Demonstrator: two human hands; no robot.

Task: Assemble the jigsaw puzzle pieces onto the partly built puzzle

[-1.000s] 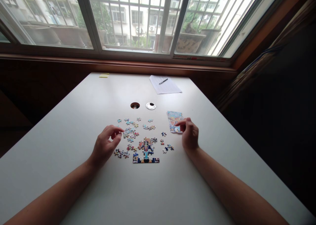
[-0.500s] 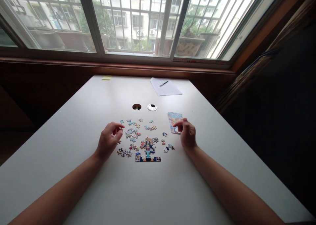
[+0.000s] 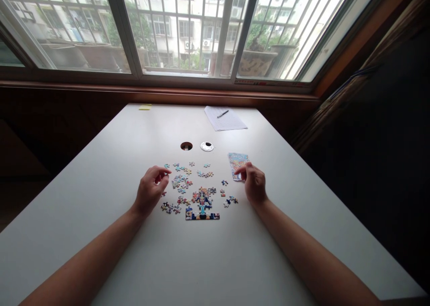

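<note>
A partly joined jigsaw (image 3: 202, 207) lies on the white table (image 3: 215, 256) between my forearms. Several loose pieces (image 3: 183, 177) are scattered beyond it. My left hand (image 3: 151, 191) rests at the left of the pieces, thumb and forefinger pinched together; what they hold, if anything, is too small to name. My right hand (image 3: 253, 183) rests at the right with fingers curled, its fingertips at the near edge of a colourful picture card (image 3: 237, 161).
A round cable hole (image 3: 186, 146) and its silver cap (image 3: 207, 146) sit past the pieces. Farther back lie a sheet of paper (image 3: 225, 118) with a pen (image 3: 222, 114) and a yellow sticky pad (image 3: 144, 106). A barred window fills the back.
Both hands have shifted slightly inward and the view has tilted a little. The left hand's pinch and the right hand's curl stay the same.
</note>
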